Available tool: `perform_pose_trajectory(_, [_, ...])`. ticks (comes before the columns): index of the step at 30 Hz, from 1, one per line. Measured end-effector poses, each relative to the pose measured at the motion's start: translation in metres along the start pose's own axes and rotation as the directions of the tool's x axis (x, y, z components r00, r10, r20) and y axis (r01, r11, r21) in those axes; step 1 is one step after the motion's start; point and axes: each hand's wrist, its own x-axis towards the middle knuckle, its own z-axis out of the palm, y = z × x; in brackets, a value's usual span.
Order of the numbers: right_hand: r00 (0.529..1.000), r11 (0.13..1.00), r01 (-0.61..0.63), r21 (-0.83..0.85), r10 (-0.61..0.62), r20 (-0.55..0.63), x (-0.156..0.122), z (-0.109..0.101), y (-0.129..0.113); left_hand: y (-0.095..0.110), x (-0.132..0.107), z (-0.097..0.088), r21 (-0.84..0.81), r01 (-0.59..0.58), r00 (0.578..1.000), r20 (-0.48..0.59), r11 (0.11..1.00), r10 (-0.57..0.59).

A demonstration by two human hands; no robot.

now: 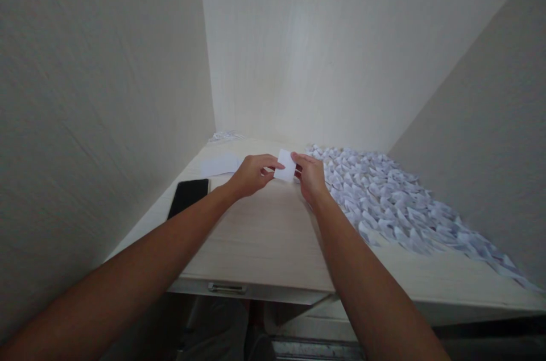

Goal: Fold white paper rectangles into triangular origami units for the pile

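Note:
A small white piece of paper is held up a little above the tabletop, between both hands. My left hand pinches its left edge, thumb on the near face. On the opposite side, my right hand grips the upper right edge with the thumb in front. Fingers behind the paper are partly hidden. To the right of my right hand spreads a large heap of folded white paper pieces. Left of my left hand lie flat white paper sheets.
A black phone lies on the left part of the pale wooden table. Thin paper strips sit in the far left corner. Walls enclose the table at the back and both sides. A drawer handle shows at the front edge.

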Motion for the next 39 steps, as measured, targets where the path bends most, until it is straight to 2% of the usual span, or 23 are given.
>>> perform_pose_trajectory(3, [0.998, 0.999, -0.046, 0.011, 0.046, 0.045, 0.001, 0.0, 0.0, -0.002, 0.0, -0.001, 0.026, -0.005, 1.0, -0.021, 1.0, 0.005])
perform_pose_trajectory(6, [0.994, 0.997, -0.064, 0.05, 0.059, 0.088, 0.001, -0.001, -0.001, -0.001, 0.0, -0.004, 0.001, 0.018, 0.995, -0.1, 1.0, -0.018])
perform_pose_trajectory(9, [0.991, 0.999, 0.001, 0.049, -0.008, 0.13, 0.0, -0.003, -0.004, 0.001, 0.0, -0.005, -0.057, 0.018, 0.977, -0.212, 0.998, -0.03])
perform_pose_trajectory(12, [0.969, 0.991, 0.131, -0.029, -0.122, 0.214, -0.002, -0.003, -0.005, 0.001, 0.001, -0.005, -0.098, 0.024, 0.962, -0.27, 0.995, -0.05])
perform_pose_trajectory(16, [0.943, 0.973, 0.213, -0.089, -0.18, 0.28, -0.003, -0.003, -0.006, -0.004, 0.002, -0.004, -0.162, 0.047, 0.963, -0.255, 0.986, -0.087])
perform_pose_trajectory(22, [0.946, 0.973, 0.21, -0.095, -0.178, 0.27, -0.005, 0.0, -0.008, -0.005, 0.002, -0.004, -0.244, 0.015, 0.955, -0.283, 0.97, -0.086])
perform_pose_trajectory(27, [0.934, 0.949, 0.272, -0.158, -0.221, 0.279, -0.008, -0.001, -0.014, 0.0, 0.003, -0.004, -0.292, -0.001, 0.96, -0.268, 0.956, -0.081])
perform_pose_trajectory(31, [0.921, 0.921, 0.327, -0.211, -0.261, 0.29, -0.009, -0.001, -0.017, 0.0, 0.004, -0.004, -0.312, 0.043, 0.957, -0.26, 0.949, -0.129])
perform_pose_trajectory(39, [0.933, 0.904, 0.32, -0.282, -0.25, 0.259, -0.012, 0.0, -0.017, 0.002, 0.004, -0.005, -0.315, 0.108, 0.948, -0.254, 0.943, -0.193])
